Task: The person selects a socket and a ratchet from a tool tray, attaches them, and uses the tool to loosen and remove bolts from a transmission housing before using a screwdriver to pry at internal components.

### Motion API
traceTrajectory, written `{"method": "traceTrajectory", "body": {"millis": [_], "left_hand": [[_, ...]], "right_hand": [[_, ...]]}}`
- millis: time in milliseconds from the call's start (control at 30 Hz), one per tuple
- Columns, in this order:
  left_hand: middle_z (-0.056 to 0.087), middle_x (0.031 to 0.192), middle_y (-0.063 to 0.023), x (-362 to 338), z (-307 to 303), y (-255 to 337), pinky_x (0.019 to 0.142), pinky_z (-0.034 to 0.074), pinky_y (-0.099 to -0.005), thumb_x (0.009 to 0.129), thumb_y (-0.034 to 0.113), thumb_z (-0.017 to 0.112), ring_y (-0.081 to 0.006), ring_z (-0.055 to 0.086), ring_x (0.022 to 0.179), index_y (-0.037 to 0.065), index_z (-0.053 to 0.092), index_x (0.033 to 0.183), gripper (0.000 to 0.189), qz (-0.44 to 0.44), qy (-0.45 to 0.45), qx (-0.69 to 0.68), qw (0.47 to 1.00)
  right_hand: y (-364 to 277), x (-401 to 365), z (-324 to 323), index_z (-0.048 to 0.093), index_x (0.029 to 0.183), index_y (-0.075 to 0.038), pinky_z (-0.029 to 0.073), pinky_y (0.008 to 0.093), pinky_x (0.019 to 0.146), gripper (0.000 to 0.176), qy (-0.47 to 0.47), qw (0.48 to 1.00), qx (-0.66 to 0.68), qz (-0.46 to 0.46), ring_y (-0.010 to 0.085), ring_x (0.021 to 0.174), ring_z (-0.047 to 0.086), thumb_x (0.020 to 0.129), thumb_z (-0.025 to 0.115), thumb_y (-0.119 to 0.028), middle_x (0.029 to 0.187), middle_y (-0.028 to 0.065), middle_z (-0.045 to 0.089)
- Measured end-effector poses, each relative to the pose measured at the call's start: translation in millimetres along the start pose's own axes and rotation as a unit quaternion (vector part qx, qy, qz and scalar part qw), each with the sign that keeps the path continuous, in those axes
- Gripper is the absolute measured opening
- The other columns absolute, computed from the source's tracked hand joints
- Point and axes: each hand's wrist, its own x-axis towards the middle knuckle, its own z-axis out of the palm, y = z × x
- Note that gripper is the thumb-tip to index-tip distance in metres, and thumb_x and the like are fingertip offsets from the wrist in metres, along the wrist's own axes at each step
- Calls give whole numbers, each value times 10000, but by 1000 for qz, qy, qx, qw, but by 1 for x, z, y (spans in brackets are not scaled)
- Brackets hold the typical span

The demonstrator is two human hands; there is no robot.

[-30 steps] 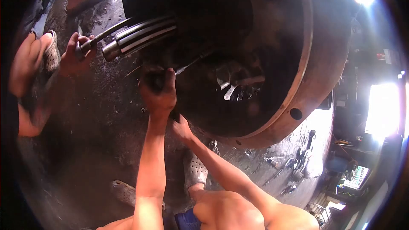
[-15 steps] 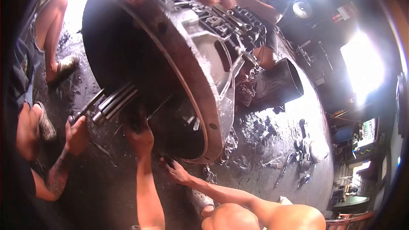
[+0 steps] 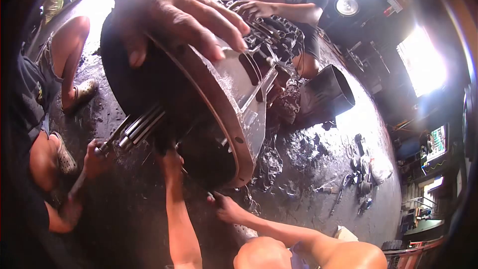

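My left hand (image 3: 172, 163) reaches from below into the dark opening of a large round metal housing (image 3: 226, 114); shadow hides its fingers. Low in front of the rim is my right hand (image 3: 230, 210), its fingers closed round something small and dark that I cannot make out. A shiny bundle of metal rods or a ribbed shaft (image 3: 142, 129) sticks out of the opening, up and left of my left hand. Beside it, a co-worker's hand (image 3: 97, 158) grips a bar-like tool. Another person's large hand (image 3: 191, 22) spreads over the top of the rim.
A person (image 3: 298, 7) squats behind the housing, one hand near its metal parts. At the left another person (image 3: 32, 94) sits with bent knees. A black bin-like container (image 3: 328, 94) stands behind. Metal parts (image 3: 361, 174) lie on the wet, oily floor at the right.
The large hand on top has come further down into view, fingers spread. My right hand has shifted right, farther from the rim. The whole view has moved a little.
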Motion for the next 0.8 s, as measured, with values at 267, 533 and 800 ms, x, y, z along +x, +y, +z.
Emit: {"method": "traceTrajectory", "body": {"millis": [267,533,800], "left_hand": [[657,908,-142,-12,0,-12,778,523,-368,906,174,721,-271,638,837,-45,636,1096,302,282,18,235,930],[641,800,-73,42,-38,-64,424,435,-308,938,180,633,-138,580,571,45,650,1038,169,-73,11,-102,992],[636,776,-69,15,-22,-55,411,411,-290,931,219,622,-140,559,545,41,653,974,186,34,15,16,999]], "right_hand": [[15,82,47,282,1501,35,381,355,1084,581,2,984,169,-50,284,1268,499,1020,490,-216,1419,245,477],[-10,-4,-4,600,1218,-44,478,457,679,398,18,996,87,-12,266,766,630,997,551,-372,896,217,673],[-18,-16,-21,564,1167,15,484,466,743,436,34,998,52,-1,432,849,633,991,537,-383,885,292,637]]}}
